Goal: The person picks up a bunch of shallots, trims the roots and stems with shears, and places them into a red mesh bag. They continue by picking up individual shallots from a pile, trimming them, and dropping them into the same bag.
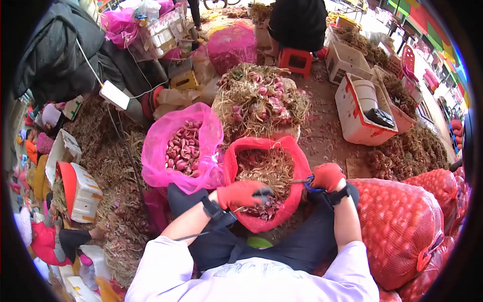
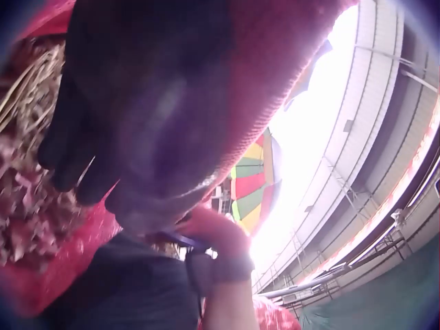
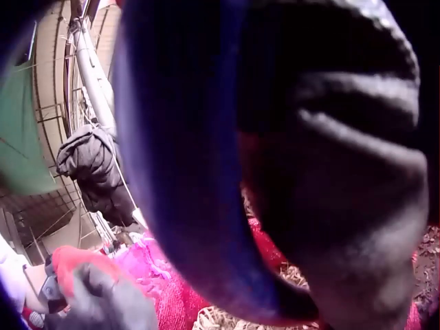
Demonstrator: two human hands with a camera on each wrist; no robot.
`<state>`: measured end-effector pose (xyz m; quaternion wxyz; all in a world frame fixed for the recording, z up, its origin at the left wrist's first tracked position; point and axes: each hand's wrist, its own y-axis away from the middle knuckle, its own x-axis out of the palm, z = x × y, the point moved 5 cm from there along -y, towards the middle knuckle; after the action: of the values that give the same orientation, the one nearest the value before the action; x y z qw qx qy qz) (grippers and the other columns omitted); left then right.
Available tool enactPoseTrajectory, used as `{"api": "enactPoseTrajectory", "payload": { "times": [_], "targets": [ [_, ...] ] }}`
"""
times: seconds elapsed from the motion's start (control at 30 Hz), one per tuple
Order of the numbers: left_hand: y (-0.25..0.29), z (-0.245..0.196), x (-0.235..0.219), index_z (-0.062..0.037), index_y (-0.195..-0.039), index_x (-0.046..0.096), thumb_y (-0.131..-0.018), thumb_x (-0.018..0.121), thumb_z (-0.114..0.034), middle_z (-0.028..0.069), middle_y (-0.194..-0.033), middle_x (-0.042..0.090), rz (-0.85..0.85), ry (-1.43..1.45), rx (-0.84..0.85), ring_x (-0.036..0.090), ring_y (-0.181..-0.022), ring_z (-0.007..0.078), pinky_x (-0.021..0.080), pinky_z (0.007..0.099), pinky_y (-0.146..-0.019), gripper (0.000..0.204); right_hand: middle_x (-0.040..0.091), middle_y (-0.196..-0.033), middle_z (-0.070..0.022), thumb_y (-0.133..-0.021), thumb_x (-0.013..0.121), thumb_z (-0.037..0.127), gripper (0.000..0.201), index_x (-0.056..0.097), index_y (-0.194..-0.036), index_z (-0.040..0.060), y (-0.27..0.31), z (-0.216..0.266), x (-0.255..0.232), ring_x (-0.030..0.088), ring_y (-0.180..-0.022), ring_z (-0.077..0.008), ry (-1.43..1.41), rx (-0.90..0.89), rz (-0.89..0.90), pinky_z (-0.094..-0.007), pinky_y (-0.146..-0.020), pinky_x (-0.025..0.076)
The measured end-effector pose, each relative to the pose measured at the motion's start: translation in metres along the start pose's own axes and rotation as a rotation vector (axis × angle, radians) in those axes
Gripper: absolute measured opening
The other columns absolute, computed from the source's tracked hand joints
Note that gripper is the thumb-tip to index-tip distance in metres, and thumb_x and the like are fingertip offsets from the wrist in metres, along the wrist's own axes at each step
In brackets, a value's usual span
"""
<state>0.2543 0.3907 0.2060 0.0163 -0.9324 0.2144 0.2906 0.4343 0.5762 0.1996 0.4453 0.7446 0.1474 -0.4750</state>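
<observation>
My left hand [image 1: 244,195], in a red glove with dark fingers, is over the left side of a red mesh bag [image 1: 231,163] holding dry stalks [image 1: 271,168] and shallots. Its fingers look bent in the left wrist view; whether they hold anything is hidden. At the bag's right edge, my right hand [image 1: 327,177] grips blue-handled scissors [image 1: 304,182], their blades pointing left over the bag. The blue handle [image 3: 199,206] fills much of the right wrist view beside dark glove fingers [image 3: 357,206]. A pink mesh bag [image 1: 151,151] of loose shallots [image 1: 182,151] stands to the left.
Ahead lies a heap of shallots with stalks [image 1: 266,100]. Full red mesh sacks [image 1: 392,221] stand close on the right, with white crates [image 1: 365,113] beyond. Dry stalks [image 1: 113,201] are piled on the left, and a red stool [image 1: 296,61] stands ahead.
</observation>
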Motion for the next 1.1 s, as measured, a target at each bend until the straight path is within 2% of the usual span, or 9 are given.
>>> {"api": "enactPoseTrajectory", "payload": {
  "times": [0.2, 0.3, 0.4, 0.53, 0.67, 0.8, 0.83, 1.07, 1.1],
  "targets": [
    [-0.027, 0.013, -0.117, -0.0027, -0.119, 0.054, -0.089, 0.056, -0.022, 0.0042, -0.094, 0.064, -0.462, 0.118, -0.321, 0.057, -0.083, 0.0125, 0.047, 0.0289, -0.077, 0.036, 0.066, -0.084, -0.0165, -0.07, 0.07, 0.045, 0.047, 0.063, -0.087, 0.0022, 0.01, -0.041, -0.057, 0.063, -0.073, -0.0321, -1.017, -0.176, -0.534, -0.0399, -0.067, 0.048],
    [-0.057, 0.081, -0.15, -0.0018, -0.116, 0.055, -0.088, 0.057, -0.02, 0.0031, -0.091, 0.063, -0.813, 0.245, -0.194, 0.057, -0.08, 0.0113, 0.047, 0.0262, -0.072, 0.034, 0.065, -0.083, -0.0165, -0.073, 0.069, 0.045, 0.045, 0.061, -0.092, 0.0042, -0.042, -0.041, -0.017, 0.062, -0.072, -0.033, -1.52, -0.049, -0.511, -0.0409, -0.064, 0.047],
    [-0.087, 0.064, -0.157, -0.0004, -0.111, 0.057, -0.087, 0.059, -0.018, 0.0065, -0.09, 0.063, -0.977, -0.043, -0.232, 0.057, -0.08, 0.0115, 0.046, 0.025, -0.07, 0.03, 0.065, -0.081, -0.0158, -0.075, 0.068, 0.047, 0.045, 0.06, -0.093, 0.0063, -0.027, -0.038, -0.033, 0.062, -0.071, -0.0339, -0.77, 0.149, -0.837, -0.0415, -0.062, 0.047],
    [-0.073, 0.108, -0.178, 0.0, -0.113, 0.052, -0.079, 0.068, -0.026, 0.0194, -0.101, 0.062, -1.505, -0.479, -0.553, 0.059, -0.095, 0.0311, 0.046, 0.0388, -0.082, 0.046, 0.064, -0.075, -0.014, -0.075, 0.066, 0.053, 0.047, 0.06, -0.087, 0.0074, -0.014, -0.034, -0.042, 0.062, -0.072, -0.0338, -0.871, 0.16, -0.901, -0.0415, -0.063, 0.047],
    [-0.077, 0.201, -0.16, 0.0001, -0.119, 0.047, -0.07, 0.073, -0.037, 0.0216, -0.109, 0.06, -1.235, -0.309, -0.574, 0.056, -0.101, 0.0366, 0.045, 0.0419, -0.085, 0.066, 0.064, -0.081, -0.0116, -0.075, 0.068, 0.049, 0.045, 0.059, -0.092, 0.0079, -0.019, -0.026, -0.048, 0.063, -0.076, -0.0315, -0.945, 0.062, -0.861, -0.0409, -0.065, 0.047],
    [-0.081, 0.167, -0.171, -0.0014, -0.119, 0.05, -0.07, 0.074, -0.037, 0.0211, -0.111, 0.06, -0.799, -0.45, -0.956, 0.057, -0.104, 0.0347, 0.044, 0.0407, -0.087, 0.065, 0.063, -0.086, -0.0114, -0.075, 0.069, 0.048, 0.048, 0.056, -0.097, 0.0074, -0.031, -0.007, -0.047, 0.062, -0.08, -0.0303, -0.904, -0.019, -0.801, -0.0393, -0.068, 0.047],
    [-0.077, 0.163, -0.168, -0.0012, -0.114, 0.053, -0.069, 0.074, -0.035, 0.0197, -0.106, 0.061, -1.018, -0.717, -0.815, 0.06, -0.097, 0.0336, 0.046, 0.0414, -0.084, 0.059, 0.062, -0.086, -0.0113, -0.076, 0.067, 0.051, 0.051, 0.057, -0.1, 0.007, -0.03, -0.001, -0.05, 0.061, -0.08, -0.0303, -0.959, -0.065, -0.808, -0.0393, -0.069, 0.047],
    [-0.044, 0.18, -0.161, -0.0041, -0.111, 0.056, -0.087, 0.062, -0.023, 0.003, -0.097, 0.062, -1.023, 0.559, -0.258, 0.061, -0.082, 0.0121, 0.051, 0.0289, -0.069, 0.031, 0.058, -0.078, -0.0078, -0.08, 0.061, 0.055, 0.051, 0.062, -0.094, 0.0059, -0.087, 0.048, -0.029, 0.058, -0.078, -0.0213, -1.252, -0.384, -0.459, -0.0348, -0.072, 0.044],
    [-0.034, 0.18, -0.155, -0.0049, -0.109, 0.058, -0.091, 0.056, -0.018, 0.0019, -0.096, 0.062, -0.995, 0.762, -0.276, 0.06, -0.081, 0.0096, 0.05, 0.0259, -0.069, 0.022, 0.055, -0.078, 0.0007, -0.086, 0.06, 0.035, 0.035, 0.061, -0.107, 0.0062, -0.069, 0.057, -0.054, 0.055, -0.071, -0.0103, -1.258, -0.388, -0.325, -0.0258, -0.063, 0.048]
  ]
}}
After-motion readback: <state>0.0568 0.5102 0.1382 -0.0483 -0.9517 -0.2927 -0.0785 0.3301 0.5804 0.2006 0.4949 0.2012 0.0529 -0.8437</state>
